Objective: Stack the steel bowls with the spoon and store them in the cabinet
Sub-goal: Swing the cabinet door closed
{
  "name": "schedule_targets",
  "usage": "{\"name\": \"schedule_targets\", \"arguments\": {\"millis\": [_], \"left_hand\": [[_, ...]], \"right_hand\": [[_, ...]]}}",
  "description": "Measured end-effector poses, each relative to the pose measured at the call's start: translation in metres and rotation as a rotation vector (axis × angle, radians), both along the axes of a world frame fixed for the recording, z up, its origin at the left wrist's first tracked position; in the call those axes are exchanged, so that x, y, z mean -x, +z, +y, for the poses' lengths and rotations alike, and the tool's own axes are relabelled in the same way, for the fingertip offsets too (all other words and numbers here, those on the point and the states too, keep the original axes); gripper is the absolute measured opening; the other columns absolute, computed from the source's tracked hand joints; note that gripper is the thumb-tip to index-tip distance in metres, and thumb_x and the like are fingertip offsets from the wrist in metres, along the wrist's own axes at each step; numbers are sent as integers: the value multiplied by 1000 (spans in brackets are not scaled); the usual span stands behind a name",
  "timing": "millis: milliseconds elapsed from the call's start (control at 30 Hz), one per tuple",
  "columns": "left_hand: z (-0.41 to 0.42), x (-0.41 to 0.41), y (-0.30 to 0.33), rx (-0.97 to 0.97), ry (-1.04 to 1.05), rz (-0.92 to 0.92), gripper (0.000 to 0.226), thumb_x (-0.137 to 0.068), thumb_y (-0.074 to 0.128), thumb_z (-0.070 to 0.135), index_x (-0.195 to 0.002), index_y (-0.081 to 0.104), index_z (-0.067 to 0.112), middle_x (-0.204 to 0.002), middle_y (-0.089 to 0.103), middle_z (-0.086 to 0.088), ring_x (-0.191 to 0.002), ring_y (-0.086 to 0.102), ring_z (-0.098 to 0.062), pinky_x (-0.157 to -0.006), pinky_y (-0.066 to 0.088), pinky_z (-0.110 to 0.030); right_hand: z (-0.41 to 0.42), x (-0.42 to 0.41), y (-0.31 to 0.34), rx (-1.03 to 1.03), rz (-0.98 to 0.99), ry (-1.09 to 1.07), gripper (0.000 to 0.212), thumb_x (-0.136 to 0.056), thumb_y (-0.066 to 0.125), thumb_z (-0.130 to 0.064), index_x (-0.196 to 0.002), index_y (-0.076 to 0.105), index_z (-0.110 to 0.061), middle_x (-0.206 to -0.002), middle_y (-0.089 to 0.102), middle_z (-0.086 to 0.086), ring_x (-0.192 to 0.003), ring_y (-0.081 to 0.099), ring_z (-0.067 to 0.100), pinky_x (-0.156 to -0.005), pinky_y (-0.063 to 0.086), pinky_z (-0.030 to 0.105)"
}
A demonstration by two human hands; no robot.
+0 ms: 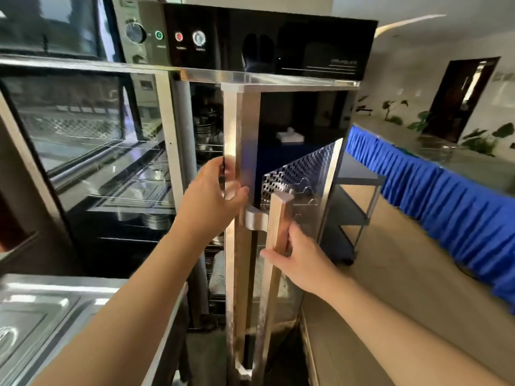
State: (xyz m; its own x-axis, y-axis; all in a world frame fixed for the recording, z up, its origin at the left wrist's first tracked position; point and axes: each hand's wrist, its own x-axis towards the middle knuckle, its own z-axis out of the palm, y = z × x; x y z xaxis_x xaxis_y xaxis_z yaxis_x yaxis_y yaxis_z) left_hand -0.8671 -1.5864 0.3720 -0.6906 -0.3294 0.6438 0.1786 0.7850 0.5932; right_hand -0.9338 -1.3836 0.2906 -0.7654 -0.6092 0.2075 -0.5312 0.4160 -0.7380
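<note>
Steel frames the tall cabinet (267, 79), whose dark glass door (245, 151) stands edge-on toward the camera. The left hand (214, 190) curls around the door's leading edge, thumb on the near face and fingers wrapped behind it. The right hand (295, 254) is closed on the long vertical handle (276, 232), just below the bracket that joins it to the door. Through the gap left of the door, wire shelves (211, 149) carry stacked steel bowls (206, 126) near the top and pale plates (218, 271) lower down; no spoon can be made out. A black control panel (267, 40) with a red button and a knob runs along the cabinet's top edge. A second glass-fronted unit (92, 140) stands to its left, and a steel counter (55, 307) fills the lower left corner
</note>
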Motion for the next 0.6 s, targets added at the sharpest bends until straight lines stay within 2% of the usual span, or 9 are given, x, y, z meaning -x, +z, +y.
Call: {"name": "schedule_targets", "arguments": {"millis": [100, 167, 267, 333, 433, 533, 600], "left_hand": [[-36, 17, -3, 5, 5, 17, 28, -86, 67, 38, -103, 45, 43, -96, 57, 23, -91, 58, 7, -74, 54, -26], [-61, 29, -3, 25, 5, 18, 22, -88, 65, 33, -100, 47, 36, -92, 57, 19, -93, 59, 1, -80, 57, -35], [-101, 49, -5, 54, -1, 4, 19, -90, 62, 31, -101, 47, 33, -94, 56, 14, -95, 60, -7, -79, 58, -42], [-126, 63, -7, 72, 9, -9, 24, -93, 61, 35, -113, 49, 31, -104, 58, 10, -97, 61, -9, -80, 59, -40], [-163, 84, -10, 101, 43, -16, 38, -95, 60, 41, -129, 49, 28, -121, 60, 7, -101, 59, -5, -85, 55, -30], [-200, 105, -11, 128, 61, -30, 44, -96, 60, 44, -133, 51, 23, -128, 60, 4, -106, 62, -12, -85, 53, -30], [-220, 120, -13, 153, 73, -48, 46, -95, 59, 48, -133, 53, 21, -129, 60, 2, -105, 62, -14, -80, 49, -28]], "right_hand": [[-37, 12, 0, 12, -48, 17, 33, -76, 67, -69, -99, 44, -73, -100, 70, -24, -97, 67, -3, -96, 56, 39], [-65, 25, -1, 12, -74, 17, 37, -70, 69, -74, -101, 55, -60, -100, 72, -18, -93, 69, 1, -92, 57, 40], [-107, 46, -3, 6, -137, 6, 48, -65, 76, -73, -97, 67, -39, -94, 75, -5, -87, 72, 14, -87, 59, 47], [-135, 62, -4, -22, -155, -4, 54, -63, 77, -74, -96, 71, -31, -95, 75, -3, -88, 72, 15, -88, 59, 48], [-176, 82, -6, -33, -161, -11, 49, -64, 76, -71, -90, 73, -30, -91, 75, -9, -86, 70, 7, -88, 58, 44], [-215, 101, -5, -36, -166, -17, 47, -64, 75, -69, -84, 73, -27, -86, 75, -8, -82, 71, 9, -85, 59, 44], [-234, 111, -5, -25, -164, -31, 50, -65, 75, -67, -84, 72, -21, -81, 74, -1, -77, 71, 14, -82, 60, 45]]}}
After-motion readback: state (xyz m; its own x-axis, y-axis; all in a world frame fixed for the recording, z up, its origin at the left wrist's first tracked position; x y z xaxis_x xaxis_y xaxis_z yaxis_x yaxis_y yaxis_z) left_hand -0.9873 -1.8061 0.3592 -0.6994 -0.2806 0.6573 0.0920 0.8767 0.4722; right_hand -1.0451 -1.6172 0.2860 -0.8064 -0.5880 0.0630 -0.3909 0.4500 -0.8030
